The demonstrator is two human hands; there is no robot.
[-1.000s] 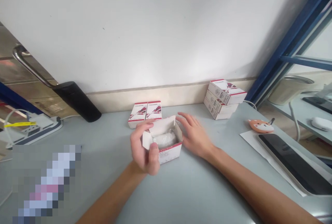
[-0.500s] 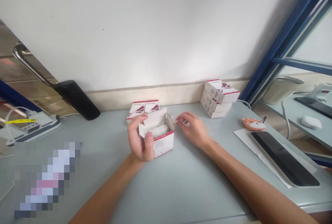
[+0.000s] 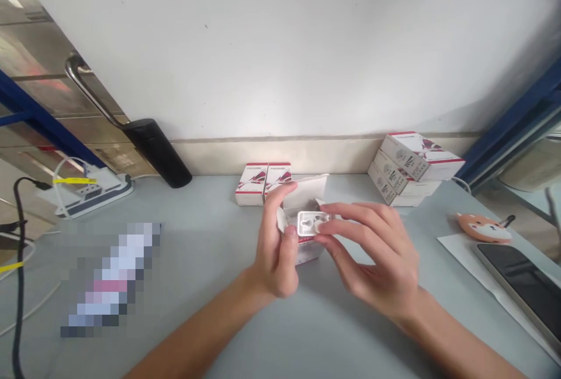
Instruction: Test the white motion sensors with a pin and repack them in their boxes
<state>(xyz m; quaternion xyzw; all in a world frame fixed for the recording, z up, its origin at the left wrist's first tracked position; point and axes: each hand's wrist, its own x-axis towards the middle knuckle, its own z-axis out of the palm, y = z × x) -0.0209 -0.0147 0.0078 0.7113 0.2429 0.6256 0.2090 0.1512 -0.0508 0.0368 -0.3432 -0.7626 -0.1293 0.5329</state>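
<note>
In the head view, I see a person at a grey-blue table (image 3: 197, 233) with both hands around a small open carton (image 3: 309, 252), white with a red edge, near the middle of the tabletop. The left hand (image 3: 275, 250) grips its left side, thumb toward the near side and the other fingers curled round behind. The carton's white lid flap (image 3: 307, 190) stands raised at the back. The right hand (image 3: 379, 253) pinches a small white plastic piece (image 3: 307, 223) by its right end, thumb below and fingertips above. The piece, with rounded corners and cut-outs, sits in front of the carton's mouth; I can't tell whether it touches the cardboard.

Just behind the left hand, two closed boxes (image 3: 251, 184) lie side by side. Farther right, a stack of similar boxes (image 3: 407, 165) stands near the wall. At the right edge, a dark-screened device (image 3: 521, 279) lies partly over a white sheet (image 3: 456, 250), beside an orange animal-faced item (image 3: 482, 228). A black cylinder (image 3: 158, 154) leans back left.
</note>
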